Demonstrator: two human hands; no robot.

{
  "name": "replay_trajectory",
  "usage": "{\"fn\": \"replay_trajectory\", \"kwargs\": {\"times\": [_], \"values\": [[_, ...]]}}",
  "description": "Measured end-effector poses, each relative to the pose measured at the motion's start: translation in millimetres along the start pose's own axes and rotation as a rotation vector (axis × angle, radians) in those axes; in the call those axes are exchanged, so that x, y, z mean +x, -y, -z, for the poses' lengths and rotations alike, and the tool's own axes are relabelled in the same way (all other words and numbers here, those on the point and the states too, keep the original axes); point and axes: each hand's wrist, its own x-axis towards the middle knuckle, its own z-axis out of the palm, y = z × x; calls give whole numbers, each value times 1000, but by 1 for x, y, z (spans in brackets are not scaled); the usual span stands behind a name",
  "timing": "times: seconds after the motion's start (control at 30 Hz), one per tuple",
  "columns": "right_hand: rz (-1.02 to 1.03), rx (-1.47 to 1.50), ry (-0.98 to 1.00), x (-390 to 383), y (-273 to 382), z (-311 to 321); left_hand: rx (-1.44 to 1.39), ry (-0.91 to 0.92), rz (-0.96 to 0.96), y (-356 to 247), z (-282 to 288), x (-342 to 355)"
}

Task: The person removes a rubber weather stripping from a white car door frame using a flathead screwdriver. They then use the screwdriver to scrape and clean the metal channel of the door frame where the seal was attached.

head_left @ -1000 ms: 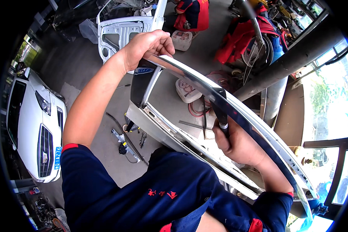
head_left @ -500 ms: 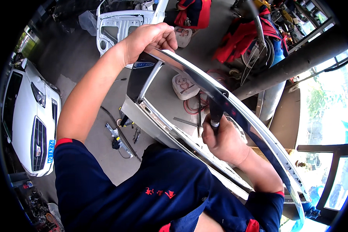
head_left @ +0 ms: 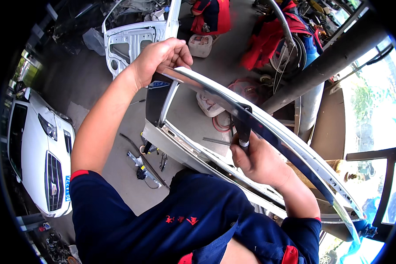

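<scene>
A detached car door [head_left: 167,136] lies tilted across my view, its window frame edged with a glossy dark trim strip [head_left: 306,169]. My left hand [head_left: 163,59] is curled over the frame's upper left corner, fingers bent round its edge. My right hand [head_left: 257,160] grips a black-handled tool [head_left: 242,121] with a metal collar; the tool's upper end is at the trim along the top of the frame, and its very tip is hard to make out.
A white door shell [head_left: 123,33] stands behind, near a crouching co-worker [head_left: 211,15] and a plastic container [head_left: 200,46]. A white car [head_left: 35,154] is left, loose regulator parts [head_left: 143,169] lie on the floor, and a dark post [head_left: 321,61] slants by red cloths and hoses at right.
The view has shifted slightly, moving the door a little. My right hand and the tool sit slightly farther left on screen; both hands keep their grips.
</scene>
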Motion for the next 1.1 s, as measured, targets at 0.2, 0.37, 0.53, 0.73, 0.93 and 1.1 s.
{"fn": "replay_trajectory", "kwargs": {"times": [0.2, 0.37, 0.53, 0.73, 0.93, 1.1], "values": [[-5, 418, 112, -7, 0, 5, -154, -29, -53, 7, 6, -7], [44, 1079, 44, -20, -7, -19, -234, 36, -244, 21, 5, -10], [-23, 833, -39, -26, -4, -24, 46, 147, -442, 17, -4, -12], [-106, 646, -58, -44, -7, 6, 122, 148, -304, 11, 3, -11], [-196, 775, 29, -55, -3, 41, 134, 168, -270, 12, 6, -9], [-290, 805, 207, -60, -6, 50, 45, 261, -212, 13, 12, -11]]}}
